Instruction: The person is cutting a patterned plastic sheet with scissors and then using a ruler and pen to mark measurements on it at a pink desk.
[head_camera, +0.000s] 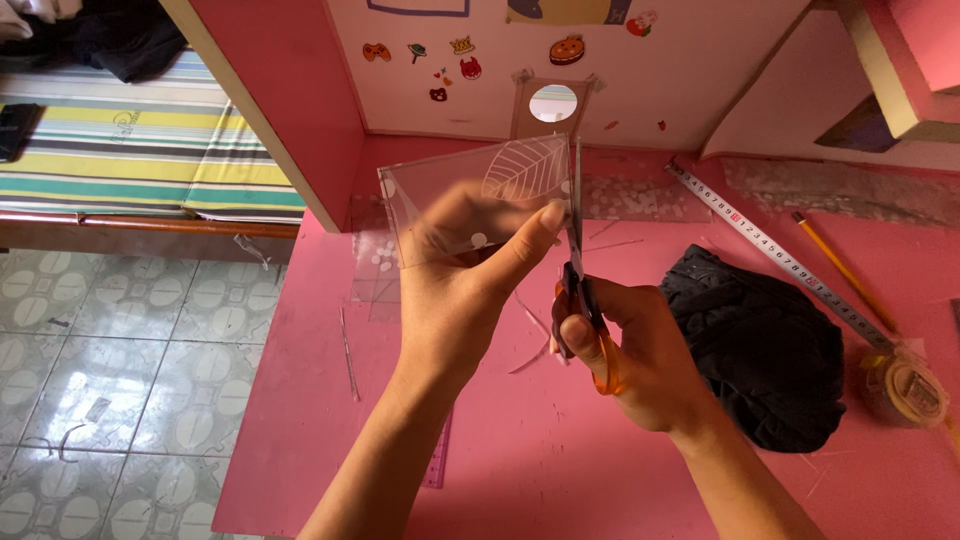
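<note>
While left hand (450, 290) lifts clear sheet (470, 195), right hand (640, 355) grips scissors (582, 290).

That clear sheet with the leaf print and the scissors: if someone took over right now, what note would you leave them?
Left hand: holds the clear sheet up above the pink desk, thumb on its right edge.
Right hand: grips the orange-handled scissors, blades pointing up along the sheet's right edge.
Nearby: thin clear offcuts lie on the desk, another clear sheet lies flat under the held one, a tape measure, a pencil, a black cloth.
Done: strips seem already trimmed off.
Left: the cut along the right edge looks unfinished.
</note>
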